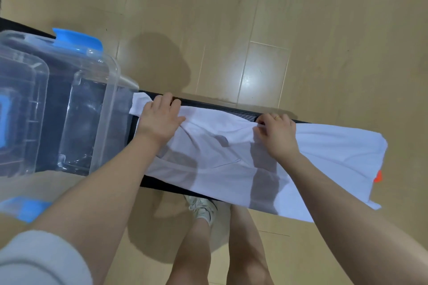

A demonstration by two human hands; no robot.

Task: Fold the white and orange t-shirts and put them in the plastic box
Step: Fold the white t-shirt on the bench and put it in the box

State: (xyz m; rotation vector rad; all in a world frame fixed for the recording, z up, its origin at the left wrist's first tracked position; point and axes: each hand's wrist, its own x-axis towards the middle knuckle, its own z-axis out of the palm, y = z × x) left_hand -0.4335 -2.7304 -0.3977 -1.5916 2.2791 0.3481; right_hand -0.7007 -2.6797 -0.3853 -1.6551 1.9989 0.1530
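Black bench on wooden floor

The t-shirt lies spread across the right half of the surface, overhanging its near edge and right end. The plastic box stands on the left end, just beside the shirt (its lid lies below, nearer the person).
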